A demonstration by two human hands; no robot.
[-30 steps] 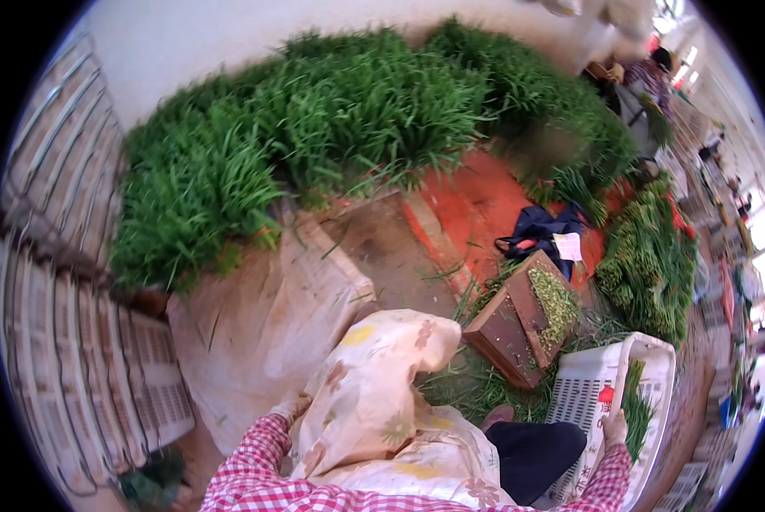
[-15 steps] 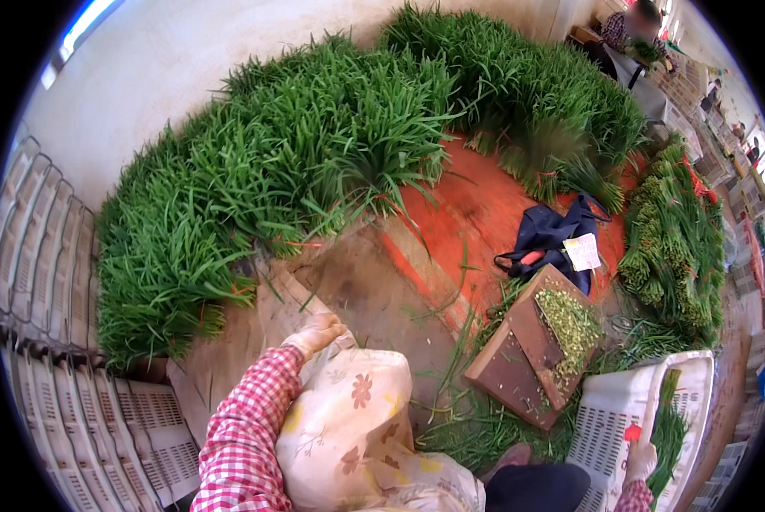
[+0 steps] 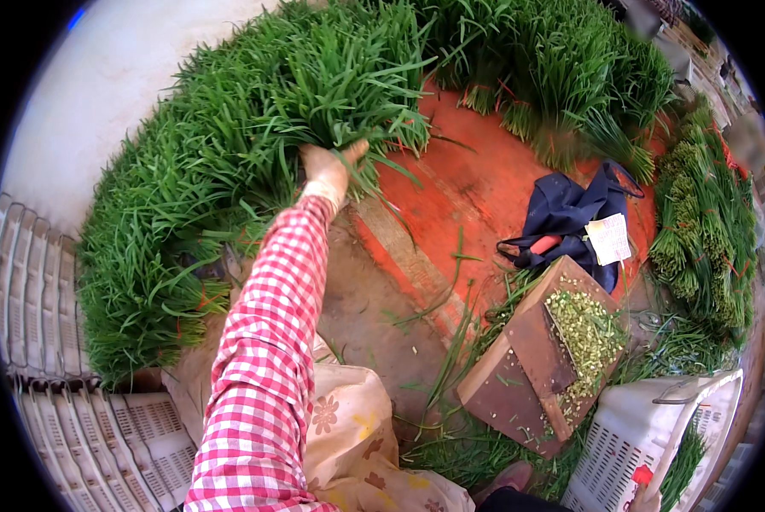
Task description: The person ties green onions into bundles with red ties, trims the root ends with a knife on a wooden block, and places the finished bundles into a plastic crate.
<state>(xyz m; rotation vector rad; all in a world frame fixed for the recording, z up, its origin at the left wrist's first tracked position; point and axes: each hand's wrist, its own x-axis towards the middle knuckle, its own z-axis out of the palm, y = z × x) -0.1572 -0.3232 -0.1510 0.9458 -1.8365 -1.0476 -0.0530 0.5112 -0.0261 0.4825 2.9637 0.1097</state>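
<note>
The person's left hand (image 3: 324, 173) reaches into the leafy green bunches (image 3: 331, 81) standing beside the pale wall (image 3: 109, 102); leaves hide the fingers, so I can't tell whether that grip is clenched. The right hand (image 3: 646, 498), barely showing, is at the white crate (image 3: 614, 439), its grip unclear too.

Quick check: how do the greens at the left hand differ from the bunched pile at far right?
The greens at the left hand stand upright, leaf tips up; the far-right pile is stacked lying down. The greens show mostly loose, spreading leaves; the pile shows many tightly packed stem ends. The greens spread far wider than the pile. Both are green, with reddish ties visible.
</note>
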